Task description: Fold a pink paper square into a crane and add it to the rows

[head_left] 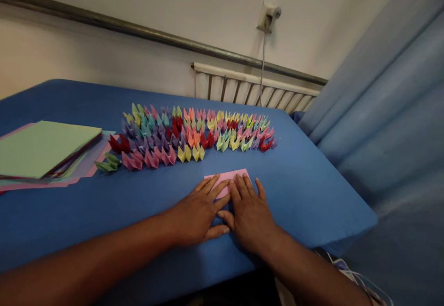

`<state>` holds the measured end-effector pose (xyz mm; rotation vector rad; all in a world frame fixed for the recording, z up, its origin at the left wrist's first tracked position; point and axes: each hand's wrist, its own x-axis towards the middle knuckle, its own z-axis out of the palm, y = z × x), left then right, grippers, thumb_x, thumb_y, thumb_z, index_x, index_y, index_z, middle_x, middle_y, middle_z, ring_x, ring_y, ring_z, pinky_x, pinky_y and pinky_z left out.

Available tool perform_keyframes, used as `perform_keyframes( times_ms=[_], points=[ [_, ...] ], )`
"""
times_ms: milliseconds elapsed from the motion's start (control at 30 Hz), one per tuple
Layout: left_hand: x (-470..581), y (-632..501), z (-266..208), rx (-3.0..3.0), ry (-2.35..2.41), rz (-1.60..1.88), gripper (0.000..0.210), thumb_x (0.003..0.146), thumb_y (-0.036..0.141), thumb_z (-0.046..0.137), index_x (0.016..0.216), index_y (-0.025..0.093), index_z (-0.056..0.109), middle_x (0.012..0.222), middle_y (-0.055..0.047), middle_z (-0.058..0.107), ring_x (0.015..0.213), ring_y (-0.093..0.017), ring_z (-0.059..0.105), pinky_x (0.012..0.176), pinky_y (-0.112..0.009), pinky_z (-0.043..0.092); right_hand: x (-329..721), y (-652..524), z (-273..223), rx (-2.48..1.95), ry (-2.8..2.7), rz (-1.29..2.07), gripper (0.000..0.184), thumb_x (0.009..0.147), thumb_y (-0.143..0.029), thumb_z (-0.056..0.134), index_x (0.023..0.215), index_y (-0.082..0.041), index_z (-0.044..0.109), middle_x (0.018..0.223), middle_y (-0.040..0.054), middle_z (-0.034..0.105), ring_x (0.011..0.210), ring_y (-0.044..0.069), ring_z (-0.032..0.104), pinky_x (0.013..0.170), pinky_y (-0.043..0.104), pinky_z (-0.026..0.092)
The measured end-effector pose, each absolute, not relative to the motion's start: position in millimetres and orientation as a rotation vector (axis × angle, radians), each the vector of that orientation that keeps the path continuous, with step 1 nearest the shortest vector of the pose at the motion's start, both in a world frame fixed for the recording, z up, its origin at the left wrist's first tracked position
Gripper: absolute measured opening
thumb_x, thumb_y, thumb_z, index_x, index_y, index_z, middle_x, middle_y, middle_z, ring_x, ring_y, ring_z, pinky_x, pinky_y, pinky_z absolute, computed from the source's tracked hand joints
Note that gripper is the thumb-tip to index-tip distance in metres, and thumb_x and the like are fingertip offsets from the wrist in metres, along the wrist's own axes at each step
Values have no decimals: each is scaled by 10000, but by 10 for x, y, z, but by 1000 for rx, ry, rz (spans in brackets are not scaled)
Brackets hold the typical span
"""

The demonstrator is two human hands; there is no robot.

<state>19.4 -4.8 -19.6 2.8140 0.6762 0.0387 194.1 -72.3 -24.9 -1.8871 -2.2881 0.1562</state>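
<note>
A folded sheet of pink paper (226, 176) lies flat on the blue-covered table (294, 181), close to its front edge. My left hand (201, 211) rests on the paper's left part, fingers stretched out and spread. On its right part lies my right hand (251, 213), also flat, with fingers extended. Both hands press from above, and the two thumbs nearly meet below the paper. The paper's lower portion is hidden under my fingers. Beyond my hands stand rows of small folded paper cranes (187, 134) in many colours.
To the left lies a stack of coloured paper sheets (45, 148), pale green on top. Behind the table are a wall rail (138, 28), a radiator (243, 86) and a socket with a plugged-in cord (267, 18). A blue curtain (381, 102) hangs at the right.
</note>
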Motion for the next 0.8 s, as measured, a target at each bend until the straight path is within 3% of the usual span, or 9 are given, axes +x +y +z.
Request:
perform_keyframes(
  times_ms=[233, 533, 733, 800],
  points=[
    [208, -39, -161, 2802, 655, -29, 833, 864, 658, 510, 1495, 134, 363, 1576, -232, 266, 1476, -403, 173, 1178, -570, 167, 1886, -757, -260, -1723, -2334, 328, 712, 951, -413, 518, 1507, -26, 298, 1586, 197, 267, 1488, 277, 222, 1197, 468, 264],
    [147, -20, -206, 2760, 665, 38, 803, 871, 697, 467, 1518, 242, 330, 1609, -173, 219, 1483, -402, 145, 1173, -583, 154, 2318, -921, -381, -1946, -2210, 202, 696, 960, -482, 447, 1495, -50, 344, 1562, 201, 324, 1452, 334, 302, 1133, 531, 331],
    [149, -33, -164, 2779, 678, 15, 793, 869, 678, 493, 1511, 235, 348, 1604, -175, 234, 1481, -410, 144, 1168, -599, 165, 2317, -784, -331, -2105, -2074, 80, 734, 967, -503, 423, 1471, 26, 348, 1554, 268, 293, 1457, 375, 268, 1148, 546, 277],
    [149, -36, -180, 2783, 681, 35, 811, 859, 667, 516, 1505, 202, 361, 1597, -192, 243, 1478, -415, 150, 1173, -594, 163, 2143, -702, -262, -1937, -2186, 139, 765, 962, -528, 424, 1503, -1, 296, 1587, 236, 232, 1482, 348, 211, 1176, 519, 244]
  ],
)
